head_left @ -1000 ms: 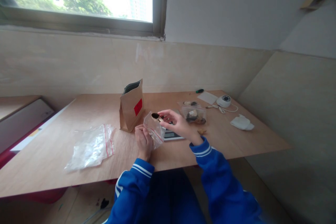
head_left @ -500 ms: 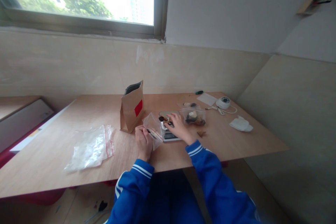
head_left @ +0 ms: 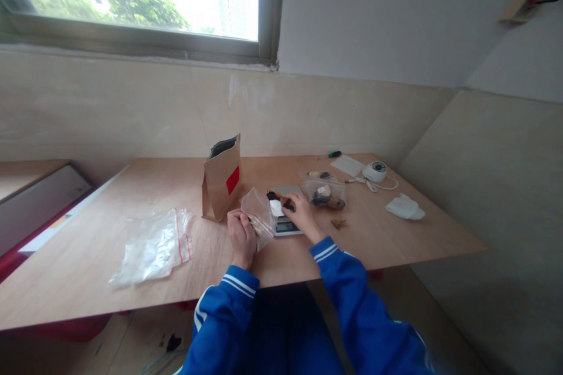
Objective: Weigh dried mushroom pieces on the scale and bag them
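Observation:
My left hand is closed on a clear zip bag, holding it beside a small kitchen scale. Some pieces show inside this bag. Over the scale's pan, the fingers of my right hand are pinched on a brown and black dried piece, whose exact kind I cannot tell. Another dark dried piece sits at the pan's left side, near a white patch. My right fingers partly cover the pan.
A kraft paper pouch stands behind my left hand. Flat clear bags lie left. Right of the scale are a filled zip bag, a brown fragment, a white corded device, a white cloth and a screwdriver.
My right fingers have drawn together and shifted slightly right on the scale, uncovering a white patch on the pan. My left hand stays with the zip bag.

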{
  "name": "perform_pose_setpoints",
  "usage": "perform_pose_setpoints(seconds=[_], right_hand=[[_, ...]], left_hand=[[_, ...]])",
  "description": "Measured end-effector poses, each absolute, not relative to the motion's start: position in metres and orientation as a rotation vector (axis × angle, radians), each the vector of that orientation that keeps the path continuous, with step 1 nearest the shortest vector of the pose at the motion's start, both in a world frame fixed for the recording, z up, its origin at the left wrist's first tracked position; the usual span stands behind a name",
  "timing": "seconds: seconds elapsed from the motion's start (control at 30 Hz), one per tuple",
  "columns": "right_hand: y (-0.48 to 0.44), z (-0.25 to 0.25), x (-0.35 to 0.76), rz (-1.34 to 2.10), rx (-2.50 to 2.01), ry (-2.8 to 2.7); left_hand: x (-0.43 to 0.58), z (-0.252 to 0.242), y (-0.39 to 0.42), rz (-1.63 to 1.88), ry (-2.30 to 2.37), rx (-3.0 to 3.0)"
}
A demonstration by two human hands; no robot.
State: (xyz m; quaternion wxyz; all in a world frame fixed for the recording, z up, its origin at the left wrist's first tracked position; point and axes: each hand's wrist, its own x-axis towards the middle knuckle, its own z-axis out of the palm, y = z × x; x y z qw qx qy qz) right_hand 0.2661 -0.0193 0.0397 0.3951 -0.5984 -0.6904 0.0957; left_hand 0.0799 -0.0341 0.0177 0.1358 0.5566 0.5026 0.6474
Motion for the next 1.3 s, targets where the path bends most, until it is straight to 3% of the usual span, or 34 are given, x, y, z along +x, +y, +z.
perform_pose_setpoints(seconds=[0.27, 0.5, 0.8, 1.0, 1.3], right_hand=[[-0.037, 0.074, 0.264, 0.308, -1.374, -1.603], [-0.059, 0.128, 0.227, 0.326, -1.089, -1.851], [-0.053, 0.121, 0.205, 0.28, -1.089, -2.123], [-0.054, 0.12, 0.203, 0.401, -1.016, -2.066], [-0.054, 0.122, 0.198, 0.285, -1.013, -2.004]], left_hand=[[0.08, 0.015, -0.032, 1.864, 1.456, 1.609], [0.08, 0.021, -0.037, 1.816, 1.515, 1.654], [0.08, 0.021, -0.037, 1.814, 1.518, 1.646], [0.08, 0.019, -0.036, 1.832, 1.516, 1.616], [0.08, 0.02, -0.037, 1.813, 1.532, 1.582]])
